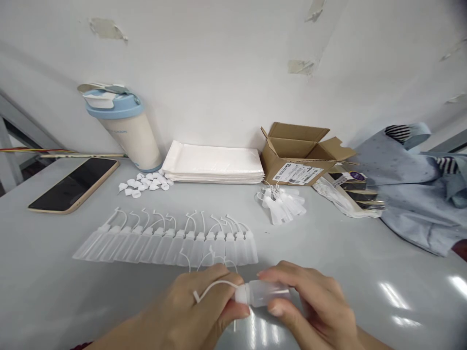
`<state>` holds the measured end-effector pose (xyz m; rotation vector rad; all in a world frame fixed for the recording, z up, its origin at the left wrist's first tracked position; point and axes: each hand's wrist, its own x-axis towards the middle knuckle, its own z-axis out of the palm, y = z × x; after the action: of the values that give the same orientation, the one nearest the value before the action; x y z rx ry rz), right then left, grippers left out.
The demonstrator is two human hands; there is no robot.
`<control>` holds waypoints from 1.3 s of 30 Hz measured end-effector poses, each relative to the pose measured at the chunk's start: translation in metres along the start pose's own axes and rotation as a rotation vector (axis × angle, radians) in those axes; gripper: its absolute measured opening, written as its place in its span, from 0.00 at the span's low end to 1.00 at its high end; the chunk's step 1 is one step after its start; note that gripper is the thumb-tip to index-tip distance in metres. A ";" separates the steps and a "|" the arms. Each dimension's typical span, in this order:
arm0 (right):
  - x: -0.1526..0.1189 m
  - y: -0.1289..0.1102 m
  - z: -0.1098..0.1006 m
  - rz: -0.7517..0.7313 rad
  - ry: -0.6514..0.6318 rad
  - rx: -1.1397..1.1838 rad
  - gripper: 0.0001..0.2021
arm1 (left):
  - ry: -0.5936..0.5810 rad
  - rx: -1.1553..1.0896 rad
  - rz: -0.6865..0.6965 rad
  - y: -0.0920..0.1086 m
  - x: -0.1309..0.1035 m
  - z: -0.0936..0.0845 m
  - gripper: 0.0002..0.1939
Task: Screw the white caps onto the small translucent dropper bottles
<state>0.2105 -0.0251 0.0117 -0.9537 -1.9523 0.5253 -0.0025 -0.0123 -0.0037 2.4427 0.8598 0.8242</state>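
Between my hands, near the front edge of the view, lies a small translucent bottle (268, 293) on its side, with a white cap and a thin curved tube at its left end. My left hand (204, 301) pinches the cap end, and my right hand (314, 301) grips the bottle's body between thumb and fingers. Behind them a row of several flat translucent bottles (168, 245) with thin white tubes stretches to the left. More thin tubes poke up just behind my left hand; what they belong to is hidden.
Loose white caps (146, 183), a phone (75, 184) and a cup (127, 131) are at the left. White envelopes (215, 163) lie stacked at the back, beside an open cardboard box (299, 158). Small bottles (282, 204) form a pile before it. Blue cloth (412, 194) is at the right.
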 end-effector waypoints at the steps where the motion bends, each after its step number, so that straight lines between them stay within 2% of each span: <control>1: -0.001 0.001 0.000 0.042 -0.024 0.017 0.08 | 0.008 0.088 0.029 0.000 -0.002 0.002 0.09; 4: -0.004 0.004 -0.001 0.203 -0.104 0.094 0.07 | 0.012 0.251 0.125 -0.001 -0.003 0.006 0.07; 7: -0.003 0.005 0.000 0.277 -0.098 0.177 0.07 | 0.052 0.175 0.112 -0.002 0.003 0.002 0.05; 12: 0.003 0.003 0.001 0.004 -0.008 0.161 0.07 | -0.061 -0.181 -0.093 0.001 0.012 -0.009 0.08; 14: 0.003 0.003 -0.001 -0.064 -0.006 0.150 0.07 | -0.060 -0.264 -0.144 0.003 0.014 -0.012 0.10; 20: -0.003 0.005 -0.008 -0.104 -0.085 0.092 0.14 | -0.205 -0.378 -0.257 0.008 0.016 -0.016 0.21; 24: -0.002 0.004 -0.006 -0.111 -0.053 0.076 0.10 | -0.245 -0.290 -0.285 0.009 0.012 -0.019 0.20; 26: -0.003 0.003 -0.003 -0.097 -0.024 0.056 0.09 | -0.205 -0.225 -0.268 0.009 0.009 -0.019 0.17; 29: -0.005 0.003 -0.002 -0.068 -0.049 0.036 0.10 | -0.103 -0.159 -0.186 0.009 0.005 -0.016 0.12; 33: -0.003 0.002 -0.003 -0.007 -0.087 0.083 0.11 | -0.073 -0.020 -0.055 0.008 0.003 -0.013 0.16; 39: 0.002 0.000 -0.005 0.300 -0.229 0.237 0.19 | -0.002 0.177 0.048 0.009 0.002 -0.009 0.16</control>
<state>0.2142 -0.0233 0.0155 -1.0756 -1.8997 1.0534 -0.0035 -0.0157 0.0083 2.6262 0.9122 0.7929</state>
